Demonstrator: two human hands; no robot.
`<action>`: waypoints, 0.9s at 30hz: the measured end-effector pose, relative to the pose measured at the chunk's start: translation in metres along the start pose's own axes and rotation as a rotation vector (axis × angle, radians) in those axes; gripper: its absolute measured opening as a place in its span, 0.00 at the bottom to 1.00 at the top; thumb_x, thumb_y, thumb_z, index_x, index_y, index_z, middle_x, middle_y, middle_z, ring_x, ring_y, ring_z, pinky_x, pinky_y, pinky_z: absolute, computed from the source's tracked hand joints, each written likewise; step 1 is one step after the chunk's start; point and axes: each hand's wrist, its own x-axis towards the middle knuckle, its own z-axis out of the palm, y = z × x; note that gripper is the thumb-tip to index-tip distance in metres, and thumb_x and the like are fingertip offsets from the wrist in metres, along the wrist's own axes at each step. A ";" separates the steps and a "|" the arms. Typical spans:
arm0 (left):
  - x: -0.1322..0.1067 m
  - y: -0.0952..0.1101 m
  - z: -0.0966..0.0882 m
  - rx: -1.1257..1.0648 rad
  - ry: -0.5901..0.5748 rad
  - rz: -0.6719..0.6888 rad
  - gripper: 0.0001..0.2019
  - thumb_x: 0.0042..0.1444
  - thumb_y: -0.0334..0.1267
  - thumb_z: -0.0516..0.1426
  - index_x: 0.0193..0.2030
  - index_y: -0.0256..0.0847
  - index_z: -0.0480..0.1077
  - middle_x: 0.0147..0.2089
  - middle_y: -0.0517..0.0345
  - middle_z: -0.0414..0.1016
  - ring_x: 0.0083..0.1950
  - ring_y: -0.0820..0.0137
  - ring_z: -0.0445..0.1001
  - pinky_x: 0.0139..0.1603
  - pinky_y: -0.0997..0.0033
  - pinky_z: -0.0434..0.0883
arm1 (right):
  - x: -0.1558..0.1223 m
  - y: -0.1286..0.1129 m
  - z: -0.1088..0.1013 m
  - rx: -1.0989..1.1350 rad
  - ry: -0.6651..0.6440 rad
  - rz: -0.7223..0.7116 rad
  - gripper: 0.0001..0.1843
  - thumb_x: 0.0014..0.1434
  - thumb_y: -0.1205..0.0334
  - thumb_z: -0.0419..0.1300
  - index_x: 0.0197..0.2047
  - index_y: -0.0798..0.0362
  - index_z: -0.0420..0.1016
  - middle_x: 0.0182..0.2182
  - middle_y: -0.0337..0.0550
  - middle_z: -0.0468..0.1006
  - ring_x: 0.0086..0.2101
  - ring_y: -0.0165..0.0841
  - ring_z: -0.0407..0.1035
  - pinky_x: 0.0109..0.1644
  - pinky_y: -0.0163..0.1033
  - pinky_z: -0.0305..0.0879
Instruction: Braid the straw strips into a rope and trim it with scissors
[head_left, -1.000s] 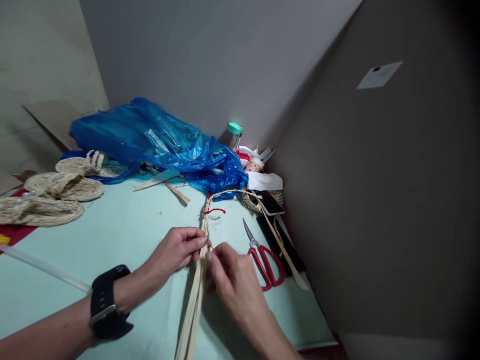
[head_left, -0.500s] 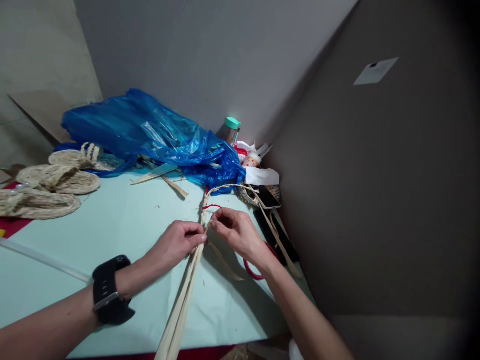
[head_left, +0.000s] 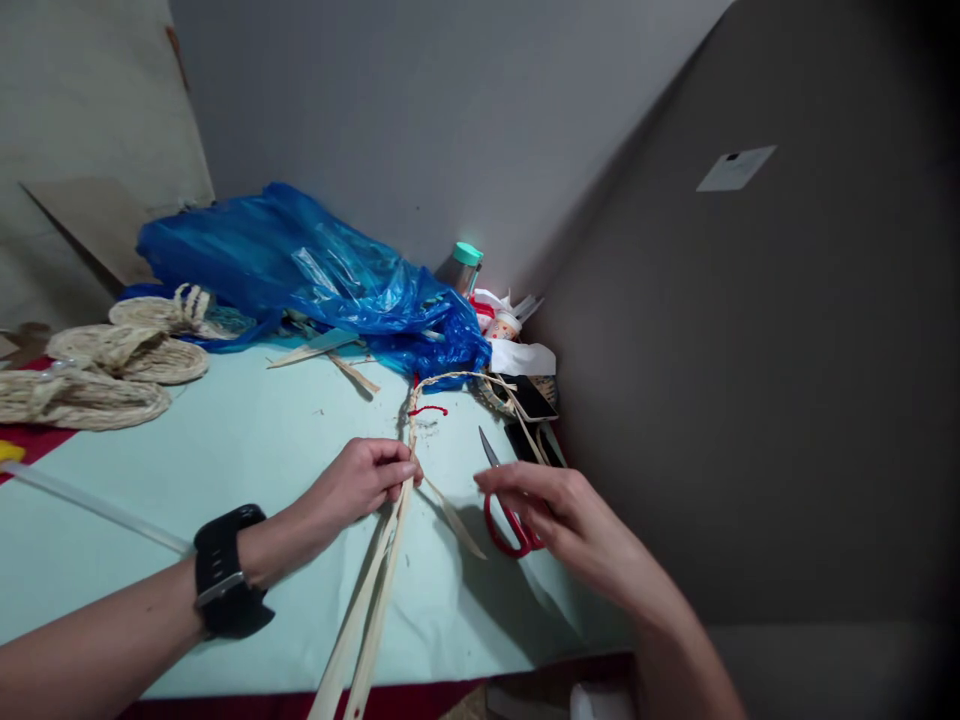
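Observation:
My left hand (head_left: 375,470) pinches a braid of pale straw strips (head_left: 411,425) between thumb and fingers. Beyond the fingers the plaited part curves up and right, while the long loose strips (head_left: 367,600) run down toward the front edge. A short strip (head_left: 457,525) sticks out to the right of the grip. Red string (head_left: 430,409) lies at the braid. My right hand (head_left: 547,505) is apart from the braid, fingers loosely stretched over red-handled scissors (head_left: 504,525); its fingers partly hide them, and I see no grip on them.
A blue plastic bag (head_left: 300,260) lies at the back of the table (head_left: 285,590). Several woven straw slippers (head_left: 127,355) stand at left. A green-lidded bottle (head_left: 466,258), a phone (head_left: 534,398) and a clear stick (head_left: 97,505) are also there. A wall (head_left: 750,400) borders the right side.
My right hand has left the braid and moved right, over the scissors. The left hand keeps its pinch, and the loose strips have spread apart. The view has shifted slightly.

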 end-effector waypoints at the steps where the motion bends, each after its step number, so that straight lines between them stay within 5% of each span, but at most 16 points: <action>1: -0.001 0.001 0.000 -0.019 -0.013 0.005 0.11 0.49 0.43 0.61 0.29 0.34 0.72 0.22 0.63 0.66 0.19 0.82 0.53 0.21 0.79 0.45 | 0.006 0.006 0.012 0.034 0.064 0.036 0.14 0.64 0.62 0.53 0.48 0.51 0.77 0.45 0.48 0.79 0.45 0.38 0.73 0.51 0.44 0.65; 5: -0.005 0.004 -0.003 -0.044 -0.090 0.048 0.11 0.54 0.43 0.59 0.32 0.35 0.71 0.21 0.66 0.65 0.15 0.85 0.48 0.17 0.77 0.39 | 0.045 0.023 0.059 0.297 0.003 0.085 0.21 0.59 0.52 0.61 0.52 0.54 0.70 0.41 0.47 0.78 0.41 0.36 0.72 0.45 0.39 0.66; 8: -0.006 0.006 -0.008 -0.048 -0.105 0.099 0.11 0.57 0.42 0.57 0.31 0.36 0.68 0.20 0.67 0.64 0.14 0.86 0.48 0.17 0.77 0.39 | 0.066 0.024 0.076 0.565 -0.164 0.079 0.20 0.56 0.46 0.63 0.41 0.56 0.70 0.29 0.37 0.70 0.29 0.27 0.65 0.33 0.32 0.61; 13: -0.005 0.008 -0.012 -0.058 -0.122 0.088 0.10 0.57 0.42 0.58 0.32 0.35 0.69 0.21 0.68 0.62 0.14 0.87 0.47 0.17 0.78 0.39 | 0.069 0.023 0.076 0.783 -0.296 0.091 0.21 0.55 0.45 0.63 0.33 0.55 0.66 0.23 0.30 0.53 0.21 0.22 0.45 0.22 0.30 0.42; 19: -0.004 0.002 -0.010 -0.082 -0.140 0.034 0.08 0.58 0.39 0.58 0.33 0.36 0.69 0.23 0.65 0.63 0.16 0.85 0.50 0.17 0.77 0.41 | 0.061 0.025 0.080 0.825 -0.189 0.172 0.18 0.54 0.49 0.64 0.34 0.55 0.65 0.21 0.27 0.51 0.19 0.20 0.41 0.21 0.32 0.35; 27: -0.009 0.008 -0.009 -0.119 -0.165 0.021 0.08 0.58 0.39 0.57 0.32 0.35 0.70 0.22 0.63 0.69 0.13 0.86 0.53 0.16 0.78 0.42 | 0.060 0.025 0.084 1.002 -0.200 0.165 0.17 0.53 0.54 0.66 0.36 0.55 0.65 0.22 0.29 0.59 0.18 0.19 0.44 0.20 0.31 0.33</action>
